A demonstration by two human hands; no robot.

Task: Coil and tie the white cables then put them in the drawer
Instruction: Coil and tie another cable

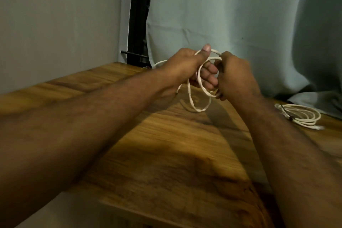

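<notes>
Lying right of both hands: coiled cable.

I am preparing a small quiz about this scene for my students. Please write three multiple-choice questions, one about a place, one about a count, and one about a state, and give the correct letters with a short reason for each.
1. Where does the coiled cable lie?
A. On the wooden table, at the person's right
B. On the floor
C. Hung on the curtain

2. How many white cables can be seen?
A. One
B. Two
C. Four

3. What is the state of the cable in the hands?
A. Flat on the table, untouched
B. Held in loops by both hands
C. Already in a drawer

Answers:
1 A: it rests on the table near the curtain.
2 B: one in the hands, one on the table.
3 B: the left hand and the right hand both grip its loops above the table.
</notes>
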